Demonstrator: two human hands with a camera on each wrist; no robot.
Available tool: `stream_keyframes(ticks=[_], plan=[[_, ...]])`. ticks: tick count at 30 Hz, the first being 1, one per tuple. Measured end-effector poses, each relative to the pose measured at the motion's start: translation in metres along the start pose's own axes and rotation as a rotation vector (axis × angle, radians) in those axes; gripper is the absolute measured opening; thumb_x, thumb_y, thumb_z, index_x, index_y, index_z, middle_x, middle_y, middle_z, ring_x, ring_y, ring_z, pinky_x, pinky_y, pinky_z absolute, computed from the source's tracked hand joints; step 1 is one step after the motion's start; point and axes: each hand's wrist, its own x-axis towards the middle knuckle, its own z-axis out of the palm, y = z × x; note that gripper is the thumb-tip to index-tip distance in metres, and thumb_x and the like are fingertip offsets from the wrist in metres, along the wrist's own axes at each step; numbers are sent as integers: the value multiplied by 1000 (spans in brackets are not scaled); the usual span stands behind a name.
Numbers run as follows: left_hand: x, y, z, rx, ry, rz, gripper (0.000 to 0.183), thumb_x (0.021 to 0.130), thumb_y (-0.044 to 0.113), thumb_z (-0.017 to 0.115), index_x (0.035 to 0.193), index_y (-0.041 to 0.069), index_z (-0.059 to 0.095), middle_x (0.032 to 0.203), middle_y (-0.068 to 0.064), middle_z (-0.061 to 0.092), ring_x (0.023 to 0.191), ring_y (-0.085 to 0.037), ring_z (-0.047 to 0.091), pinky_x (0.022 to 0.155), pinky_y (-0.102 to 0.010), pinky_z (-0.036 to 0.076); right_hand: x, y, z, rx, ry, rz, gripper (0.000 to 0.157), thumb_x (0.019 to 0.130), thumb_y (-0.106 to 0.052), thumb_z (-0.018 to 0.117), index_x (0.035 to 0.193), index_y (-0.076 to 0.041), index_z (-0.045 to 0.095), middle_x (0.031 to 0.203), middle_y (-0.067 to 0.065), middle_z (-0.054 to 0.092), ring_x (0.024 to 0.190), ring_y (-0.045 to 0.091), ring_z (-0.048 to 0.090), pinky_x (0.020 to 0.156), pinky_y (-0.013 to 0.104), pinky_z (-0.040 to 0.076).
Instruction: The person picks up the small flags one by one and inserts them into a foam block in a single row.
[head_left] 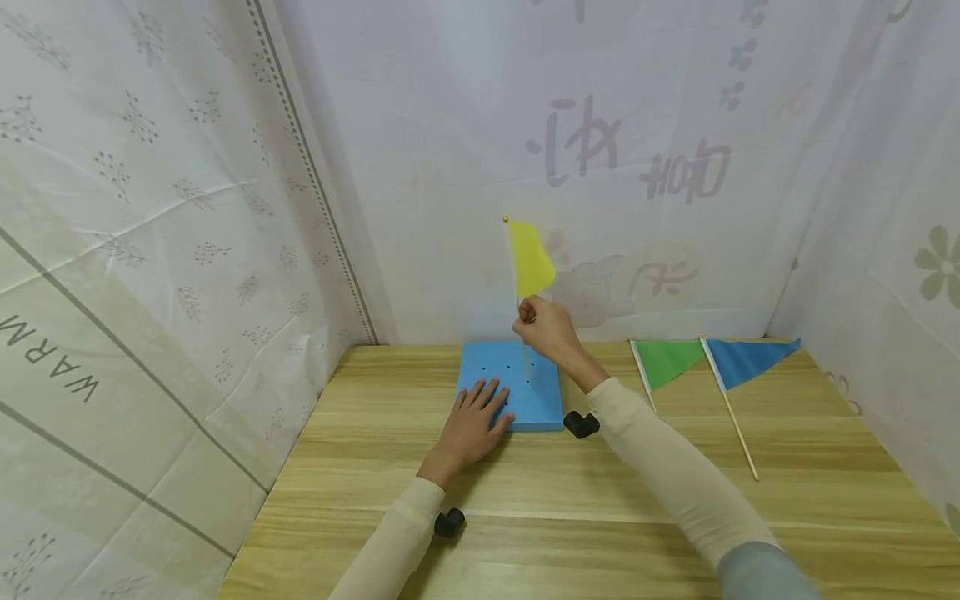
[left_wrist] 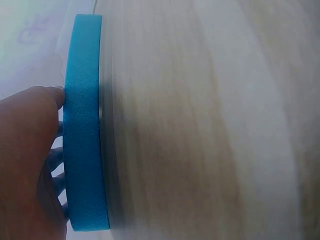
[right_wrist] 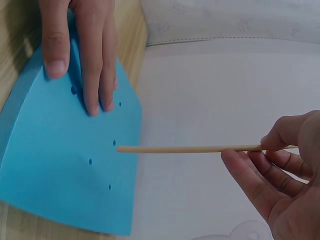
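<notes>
My right hand (head_left: 551,329) pinches the wooden stick (right_wrist: 175,149) of a yellow flag (head_left: 531,260) between thumb and fingers. The flag stands nearly upright over a light blue foam block (head_left: 542,408) with several small holes in its top. In the right wrist view the stick's bare lower tip shows whole, outside the holes and close to one of them; whether it touches the surface I cannot tell. My left hand (head_left: 468,427) rests flat on the block's near left part, fingers spread. From the left wrist, the block's front side (left_wrist: 84,125) is seen with the thumb at its upper edge.
To the right on the wooden table (head_left: 360,467) lie a green flag (head_left: 667,362) and a blue flag (head_left: 750,363). Small black pieces (head_left: 581,424) show by each wrist. Patterned curtains (head_left: 450,167) close off the back and both sides.
</notes>
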Motion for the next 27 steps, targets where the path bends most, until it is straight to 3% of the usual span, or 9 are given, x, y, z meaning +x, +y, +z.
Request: stream_keyframes(ticks=[14, 22, 27], plan=[[0, 1, -3, 7, -8, -2, 61, 114, 49, 44, 167, 18, 40, 176, -8, 31, 165, -36, 25, 134, -62, 21, 12, -16, 22, -2, -10, -29, 8, 103, -13, 65, 106, -6, 68, 105, 15, 76, 86, 26, 75, 70, 36, 60], [-1, 1, -3, 8, 1, 2, 61, 114, 49, 45, 167, 18, 41, 176, -8, 31, 165, -36, 25, 134, -62, 21, 15, -20, 36, -7, -10, -16, 13, 105, -14, 64, 109, -3, 70, 111, 17, 76, 104, 32, 75, 86, 45, 63], [-1, 0, -1, 12, 8, 10, 61, 114, 49, 47, 166, 18, 42, 176, -9, 32, 164, -37, 26, 133, -62, 22, 17, -23, 43, -14, 6, -34, 10, 104, -12, 65, 106, -4, 70, 110, 17, 77, 104, 31, 76, 87, 46, 64]])
